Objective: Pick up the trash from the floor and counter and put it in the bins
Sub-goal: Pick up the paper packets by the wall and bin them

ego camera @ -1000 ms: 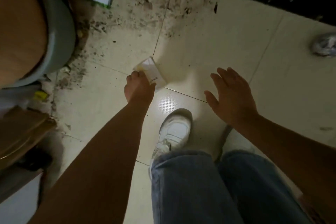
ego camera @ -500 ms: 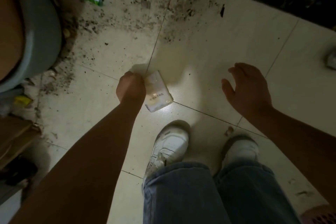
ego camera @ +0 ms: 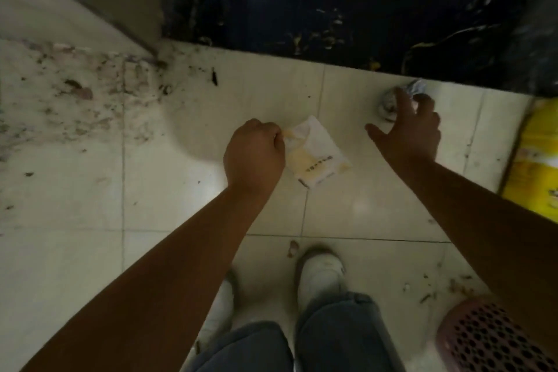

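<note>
My left hand (ego camera: 255,157) is closed on the top corner of a white, yellow-stained paper wrapper (ego camera: 317,160), which hangs above the pale floor tiles. My right hand (ego camera: 410,133) is spread open with its fingers over a crumpled silvery-white wrapper (ego camera: 389,103) that lies on the floor by the dark marble wall base. Whether the fingers touch that wrapper I cannot tell. A pink perforated bin (ego camera: 486,338) shows at the bottom right, partly behind my right forearm.
A yellow bag (ego camera: 534,160) lies at the right edge. Dirt and crumbs cover the tiles at the left (ego camera: 75,100) and near the bin. The dark marble base (ego camera: 362,9) runs along the top. My white shoes (ego camera: 320,278) stand below.
The view has swung right; the grey bin on the left has left the frame. My left hand still carries the paper wrapper. My right hand has reached forward to the crumpled wrapper.
</note>
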A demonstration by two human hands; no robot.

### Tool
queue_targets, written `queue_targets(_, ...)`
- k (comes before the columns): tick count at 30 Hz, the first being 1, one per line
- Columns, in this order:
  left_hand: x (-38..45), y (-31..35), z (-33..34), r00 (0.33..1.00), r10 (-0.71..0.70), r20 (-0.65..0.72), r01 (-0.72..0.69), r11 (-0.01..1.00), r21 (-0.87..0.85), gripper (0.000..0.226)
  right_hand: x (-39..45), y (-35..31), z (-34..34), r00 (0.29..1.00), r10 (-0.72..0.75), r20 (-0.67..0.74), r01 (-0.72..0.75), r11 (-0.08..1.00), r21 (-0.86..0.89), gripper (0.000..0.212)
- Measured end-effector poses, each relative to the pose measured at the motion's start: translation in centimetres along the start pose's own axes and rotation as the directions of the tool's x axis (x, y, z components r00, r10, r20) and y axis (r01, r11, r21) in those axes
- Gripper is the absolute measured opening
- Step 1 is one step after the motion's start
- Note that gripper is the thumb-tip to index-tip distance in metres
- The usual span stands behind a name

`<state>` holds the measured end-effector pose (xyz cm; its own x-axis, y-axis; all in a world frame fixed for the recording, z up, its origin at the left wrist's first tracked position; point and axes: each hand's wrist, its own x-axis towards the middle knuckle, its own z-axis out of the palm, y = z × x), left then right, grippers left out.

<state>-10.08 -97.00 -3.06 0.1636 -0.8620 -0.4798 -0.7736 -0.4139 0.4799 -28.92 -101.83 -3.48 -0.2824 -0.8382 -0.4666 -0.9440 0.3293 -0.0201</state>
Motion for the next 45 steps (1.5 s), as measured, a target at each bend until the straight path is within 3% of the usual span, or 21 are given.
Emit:
queue_targets(3,1.5,1.8,1.5,0.997,0.075,0.001,-0.075,0.997,0.028,0.024,2.3,0.8,0.7,0.999,0.041,0.035,-0.043,0.998,0.051,0.06)
queue_targets(5,1.8,2.0,1.8,0.995,0.099,0.004,-0.099,0.993,0.061,0.024,2.9,1.4,0.9,0.999,0.029,-0.019,-0.028,0.996,0.079,0.049)
queue_targets(10,-0.6,3.0,-0.8,0.998,0.031,0.059,-0.04,0.988,0.151,0.025,-0.2,2.8,-1.1,0.999,-0.004,-0.051,0.017,0.967,0.256,0.045)
queue_targets(14,-4.5,6.7,-5.0,0.994,0.0,0.108,-0.024,0.974,0.225,0.026,-6.6,4.3,-5.5,0.998,-0.01,-0.061,0.028,0.954,0.298,0.043)
queue_targets(18,-8.6,13.7,-9.0,0.982,0.109,0.156,-0.15,0.949,0.279,0.026,-13.6,5.8,-11.6,0.988,0.026,-0.15,0.022,0.95,0.31,0.041)
queue_targets(22,-13.9,21.7,-10.9,0.933,0.267,0.24,-0.341,0.868,0.361,0.026,-20.6,9.9,-17.7,0.942,0.242,-0.233,-0.122,0.893,0.434,0.039)
queue_targets(25,-20.1,27.6,-10.7,0.851,0.406,0.334,-0.515,0.769,0.378,0.025,-27.3,15.7,-21.0,0.855,0.466,-0.227,-0.285,0.789,0.545,0.041)
queue_targets(29,-31.3,33.7,-8.3,0.684,0.547,0.482,-0.717,0.625,0.308,0.024,-38.8,24.3,-23.0,0.645,0.756,-0.11,-0.547,0.558,0.623,0.041)
queue_targets(32,-40.5,36.5,-4.7,0.563,0.603,0.565,-0.812,0.53,0.244,0.024,-48.2,30.5,-21.7,0.499,0.862,-0.091,-0.625,0.43,0.651,0.046)
queue_targets(35,-48.9,37.2,-0.3,0.459,0.629,0.628,-0.875,0.442,0.197,0.024,-55.9,35.4,-18.2,0.406,0.914,0.011,-0.708,0.307,0.636,0.044)
queue_targets(38,-55.9,36.4,5.0,0.362,0.65,0.668,-0.926,0.332,0.179,0.027,-60.7,39.7,-13.4,0.362,0.928,0.089,-0.726,0.221,0.652,0.042)
queue_targets(41,-61.1,34.8,10.6,0.325,0.62,0.714,-0.942,0.281,0.185,0.027,-62.9,43.1,-9.1,0.361,0.921,0.147,-0.731,0.182,0.658,0.05)
queue_targets(45,-66.2,33.2,16.2,0.307,0.555,0.773,-0.952,0.197,0.236,0.03,-65.9,45.0,-5.4,0.433,0.875,0.217,-0.675,0.155,0.722,0.049)
